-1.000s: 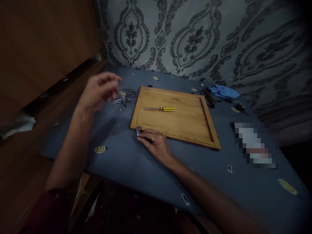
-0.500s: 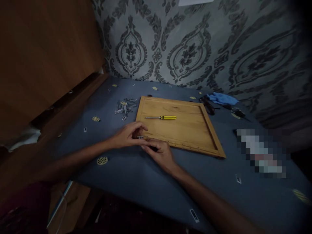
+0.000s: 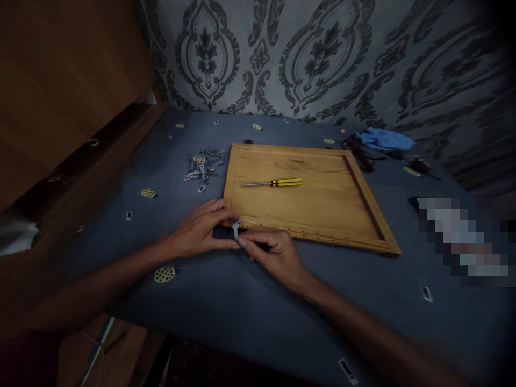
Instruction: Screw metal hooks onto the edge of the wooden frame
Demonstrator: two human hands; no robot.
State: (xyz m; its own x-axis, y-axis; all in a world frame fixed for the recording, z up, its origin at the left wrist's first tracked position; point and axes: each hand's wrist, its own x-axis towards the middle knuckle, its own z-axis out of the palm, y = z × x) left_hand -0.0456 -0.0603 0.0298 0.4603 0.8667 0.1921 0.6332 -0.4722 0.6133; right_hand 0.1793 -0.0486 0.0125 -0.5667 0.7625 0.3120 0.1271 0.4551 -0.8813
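Pinching a metal clip in our right hand, left hand half-curled, hold unclear, at the wooden panel, near left corner

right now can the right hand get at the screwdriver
Likely yes: the screwdriver lies uncovered on the panel, just beyond the right hand, with nothing seen between; but that hand's fingertips are busy at the metal piece.

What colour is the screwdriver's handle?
Yellow with black markings; the handle shows best in the head view, the only one.
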